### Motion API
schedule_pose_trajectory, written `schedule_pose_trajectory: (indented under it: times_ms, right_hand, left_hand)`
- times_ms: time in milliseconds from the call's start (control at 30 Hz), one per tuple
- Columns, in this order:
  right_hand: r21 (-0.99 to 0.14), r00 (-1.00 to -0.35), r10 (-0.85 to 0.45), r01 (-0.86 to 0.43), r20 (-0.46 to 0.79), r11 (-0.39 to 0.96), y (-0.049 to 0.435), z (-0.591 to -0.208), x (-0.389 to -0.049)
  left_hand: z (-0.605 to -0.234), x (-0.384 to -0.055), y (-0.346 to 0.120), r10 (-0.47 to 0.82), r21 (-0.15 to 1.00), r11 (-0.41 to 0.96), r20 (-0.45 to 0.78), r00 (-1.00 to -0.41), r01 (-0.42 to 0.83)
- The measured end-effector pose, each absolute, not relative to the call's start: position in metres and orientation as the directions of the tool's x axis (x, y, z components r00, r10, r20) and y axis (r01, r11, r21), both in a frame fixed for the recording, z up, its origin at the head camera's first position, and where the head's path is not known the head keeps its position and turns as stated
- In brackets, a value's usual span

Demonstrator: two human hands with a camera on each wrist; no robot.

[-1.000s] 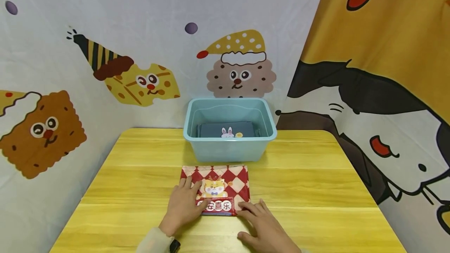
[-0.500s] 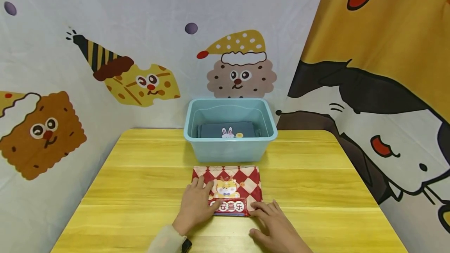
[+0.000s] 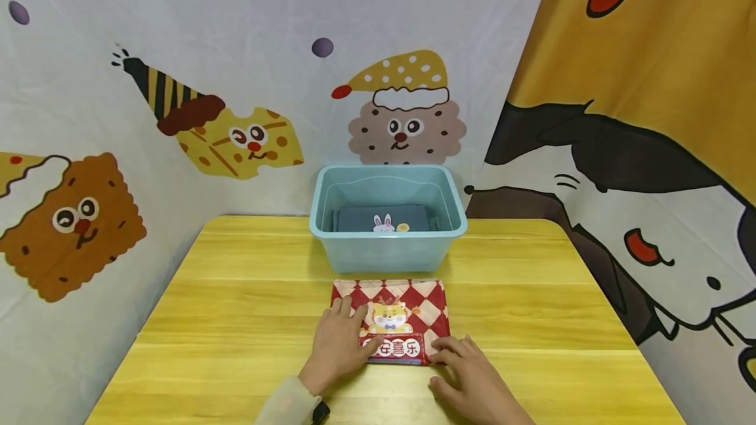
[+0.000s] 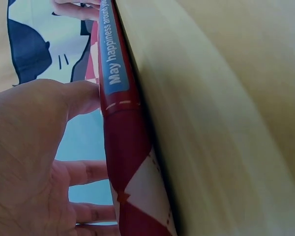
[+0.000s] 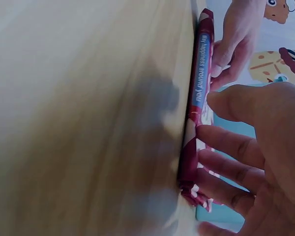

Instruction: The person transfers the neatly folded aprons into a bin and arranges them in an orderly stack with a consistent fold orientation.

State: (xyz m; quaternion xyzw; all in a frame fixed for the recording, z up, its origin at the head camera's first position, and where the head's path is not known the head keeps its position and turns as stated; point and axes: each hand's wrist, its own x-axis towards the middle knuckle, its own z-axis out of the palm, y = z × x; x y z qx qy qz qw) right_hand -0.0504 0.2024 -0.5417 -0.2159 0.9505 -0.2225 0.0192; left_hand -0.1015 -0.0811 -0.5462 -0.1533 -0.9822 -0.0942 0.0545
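A folded red-and-cream checkered cloth [image 3: 430, 297] lies flat on the table in front of me, printed with a cartoon animal and a strip of white characters. Across its left side rests my left hand [image 3: 338, 345], fingers extended and thumb near the character strip. My right hand [image 3: 475, 379] touches the lower right corner with its fingertips, thumb apart over the table. Both wrist views catch the cloth's thick folded front edge [image 4: 130, 142], lettered "May happiness around you". In the right wrist view the fingers [image 5: 231, 160] are spread and fairly straight against the cloth [image 5: 189, 162].
Just behind the cloth stands a light blue plastic bin [image 3: 386, 254]. Inside it lies a folded dark grey-blue cloth [image 3: 354, 218] with a bunny print. The yellow wood-grain table [image 3: 236, 307] meets a cartoon-printed curtain [image 3: 266, 18] at the back and sides.
Both hands have slid the checkered cloth to the right along the table, mostly in the first half second, and it now lies in front of the bin. The bin has stayed put.
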Motion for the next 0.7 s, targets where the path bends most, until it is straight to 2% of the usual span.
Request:
schedule_pose_trajectory:
  times_ms: [233, 367, 467, 600, 700]
  right_hand:
    - [-0.433, -0.908, -0.411, -0.404, 0.083, 0.806, 0.195, -0.533, -0.059]
    - [-0.455, -0.9, -0.417, -0.426, 0.127, 0.782, 0.194, -0.532, -0.067]
    - [-0.474, -0.913, -0.393, -0.394, 0.106, 0.787, 0.195, -0.529, -0.073]
    - [-0.493, -0.937, -0.342, -0.33, 0.07, 0.805, 0.195, -0.525, -0.081]
    - [-0.502, -0.954, -0.296, -0.282, 0.053, 0.818, 0.196, -0.524, -0.089]
  left_hand:
    - [-0.544, -0.104, -0.093, 0.275, 0.337, 0.89, 0.142, -0.951, 0.308]
    - [-0.54, -0.104, -0.101, 0.259, 0.465, 0.832, 0.154, -0.953, 0.301]
    - [-0.538, -0.106, -0.109, 0.232, 0.594, 0.753, 0.159, -0.96, 0.281]
    - [-0.535, -0.108, -0.12, 0.143, 0.76, 0.613, 0.16, -0.977, 0.214]
    - [-0.535, -0.11, -0.128, 0.054, 0.824, 0.54, 0.169, -0.984, 0.171]
